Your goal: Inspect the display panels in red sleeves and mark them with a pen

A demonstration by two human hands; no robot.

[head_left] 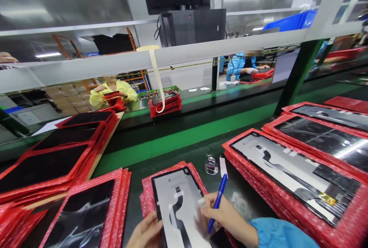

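A white panel with a black flex cable [178, 209] lies on a small stack of red bubble-wrap sleeves [146, 194] in front of me. My left hand [146, 232] rests on the panel's lower left edge, fingers curled against it. My right hand [224, 217], in a blue sleeve, grips a blue pen [217, 202] with its tip down on the panel's lower right part.
Stacks of red-sleeved panels lie to the left [57, 156], lower left [86, 213] and right [301, 179]. A small metal tally counter [211, 165] sits beyond the panel. A green conveyor [178, 137] runs across. Two other people work on the far side.
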